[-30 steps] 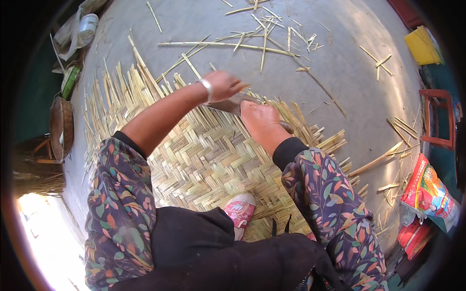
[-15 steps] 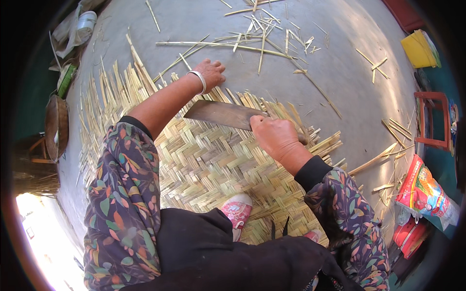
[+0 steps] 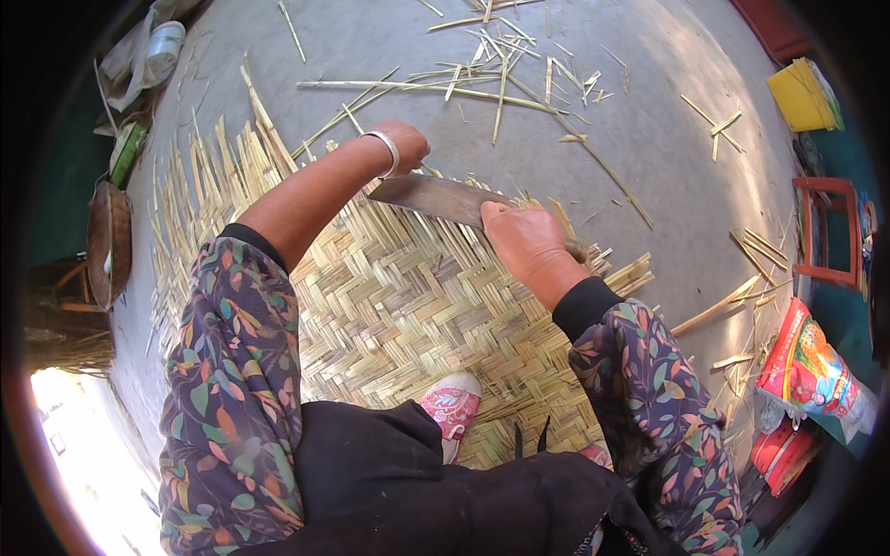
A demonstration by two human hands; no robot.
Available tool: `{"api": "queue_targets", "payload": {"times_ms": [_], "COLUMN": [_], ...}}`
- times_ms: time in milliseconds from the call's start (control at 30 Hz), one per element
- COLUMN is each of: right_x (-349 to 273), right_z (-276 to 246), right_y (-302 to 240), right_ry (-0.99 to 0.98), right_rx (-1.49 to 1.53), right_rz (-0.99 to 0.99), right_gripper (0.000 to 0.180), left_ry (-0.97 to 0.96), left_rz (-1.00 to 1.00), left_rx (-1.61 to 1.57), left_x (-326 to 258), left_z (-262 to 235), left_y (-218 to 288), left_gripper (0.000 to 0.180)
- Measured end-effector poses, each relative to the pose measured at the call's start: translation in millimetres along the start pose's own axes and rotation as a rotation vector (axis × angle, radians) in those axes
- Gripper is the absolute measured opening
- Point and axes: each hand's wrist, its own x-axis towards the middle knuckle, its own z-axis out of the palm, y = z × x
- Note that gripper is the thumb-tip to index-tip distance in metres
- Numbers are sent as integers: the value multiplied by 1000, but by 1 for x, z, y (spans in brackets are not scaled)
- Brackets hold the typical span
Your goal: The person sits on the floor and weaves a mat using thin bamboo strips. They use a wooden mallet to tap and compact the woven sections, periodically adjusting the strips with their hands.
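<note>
A broad-bladed knife [image 3: 436, 198] with a flat, dark rectangular blade is in my right hand [image 3: 522, 239], which is closed around its handle; the handle's end shows past the hand. The blade lies across the strip ends at the far edge of a woven mat [image 3: 399, 296]. Just beyond the blade's tip, my left hand [image 3: 404, 148], with a silver bangle on its wrist, is curled closed at the mat's far edge. Its fingertips are turned down, and what they grip is hidden. The mat has a herringbone weave of pale, flat strips, with uneven loose ends [image 3: 222, 171] on its far and left sides.
Cut strips [image 3: 501, 93] lie scattered on the grey floor [image 3: 667, 120] beyond the mat and to the right. A red frame [image 3: 828, 232], a yellow container [image 3: 801, 95] and a red printed bag [image 3: 808, 357] line the right side. My pink shoe [image 3: 451, 405] is on the mat.
My left hand has gone from spread fingers to a curled fist, its fingertips turned down. The knife has shifted slightly right and away from me, toward the mat's far edge.
</note>
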Motion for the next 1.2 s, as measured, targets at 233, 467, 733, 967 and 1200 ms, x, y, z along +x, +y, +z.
{"api": "queue_targets", "payload": {"times_ms": [233,467,733,967,1200], "right_x": [-2,-25,-4,23,28], "right_z": [12,-10,-18,-9,11], "right_y": [3,1,-17,-24,-31], "right_ry": [111,78,156,140,151], "right_rx": [112,18,34,21,55], "right_rz": [-44,-116,-181,-142,-62], "right_gripper": [7,5,4,4,7], "left_ry": [357,257,37,7,18], "left_rz": [255,-80,-71,-77,-116], "left_rx": [-693,-94,199,263,1], "left_x": [-16,2,-27,-23,-23], "left_z": [-76,-40,21,12,24], "left_y": [17,-33,-51,-47,-40], "left_gripper": [38,30,24,20,22]}}
